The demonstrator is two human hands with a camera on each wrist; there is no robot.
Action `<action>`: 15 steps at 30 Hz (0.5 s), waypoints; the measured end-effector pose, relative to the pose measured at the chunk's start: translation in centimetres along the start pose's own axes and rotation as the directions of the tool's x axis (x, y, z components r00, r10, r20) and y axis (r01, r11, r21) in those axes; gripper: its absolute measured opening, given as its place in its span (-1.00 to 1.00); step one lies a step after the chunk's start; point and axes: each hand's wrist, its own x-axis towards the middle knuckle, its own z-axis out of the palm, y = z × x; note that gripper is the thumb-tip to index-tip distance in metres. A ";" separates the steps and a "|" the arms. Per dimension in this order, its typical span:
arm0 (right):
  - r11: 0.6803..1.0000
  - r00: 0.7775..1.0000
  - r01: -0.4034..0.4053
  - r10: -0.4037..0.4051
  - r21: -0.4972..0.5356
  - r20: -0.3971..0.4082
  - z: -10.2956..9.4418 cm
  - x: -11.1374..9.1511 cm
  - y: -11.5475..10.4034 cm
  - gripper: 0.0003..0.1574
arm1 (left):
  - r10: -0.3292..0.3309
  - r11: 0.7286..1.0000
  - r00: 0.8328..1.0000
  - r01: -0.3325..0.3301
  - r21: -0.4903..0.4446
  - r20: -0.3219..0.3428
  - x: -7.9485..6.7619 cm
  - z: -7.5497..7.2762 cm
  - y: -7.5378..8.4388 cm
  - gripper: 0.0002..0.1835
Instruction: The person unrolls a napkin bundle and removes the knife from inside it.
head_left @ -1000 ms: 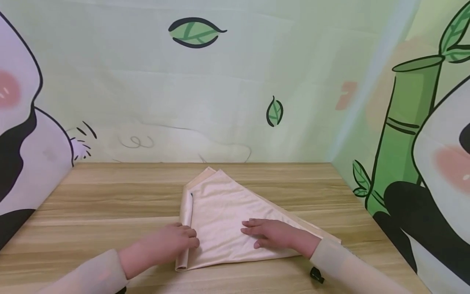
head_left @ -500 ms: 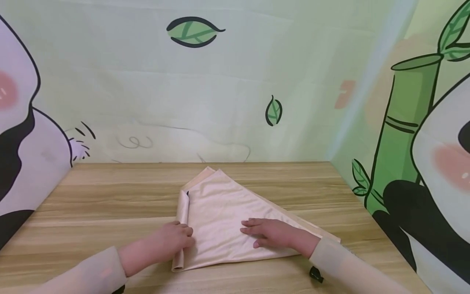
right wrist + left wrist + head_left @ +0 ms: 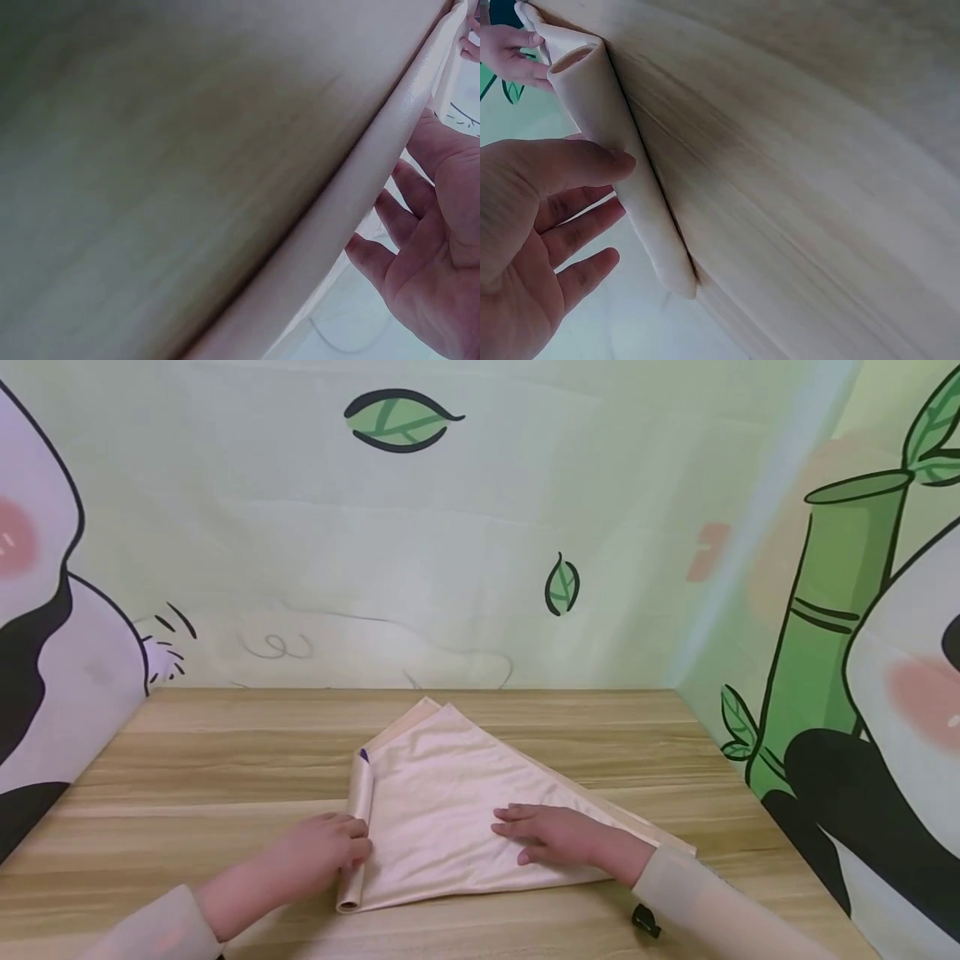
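A pale pink cloth, folded so that its layers come to offset points at the back, lies on the wooden table. Its left edge is wound into a narrow roll, with a small dark blue patch at the far end. My left hand grips this roll near its front part; in the left wrist view the thumb lies along one side and the fingers reach round the other. My right hand rests on the cloth right of centre with fingers extended, palm down. Gentle wrinkles run across the flat part.
A wooden table extends around the cloth. A small black object sits by the right sleeve. Behind and at the sides stand walls printed with leaves, bamboo and pandas.
My left hand and the roll have moved left, and more flat cloth shows beside the roll. The blue patch at the roll's far end shows more. My right hand has stayed in place.
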 end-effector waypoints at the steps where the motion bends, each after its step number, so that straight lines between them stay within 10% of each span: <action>1: 1.000 1.000 0.000 0.000 -0.001 -0.001 0.0 0.0 0.0 -0.31 | 0.000 1.000 1.000 0.000 -0.002 -0.011 -0.2 0.0 -0.1 -0.63; 15: 1.000 1.000 -0.006 0.006 -0.001 0.006 -0.1 -0.1 -0.2 -0.31 | -0.037 0.998 0.999 0.037 -0.058 -0.002 -1.1 -0.5 -0.3 -0.69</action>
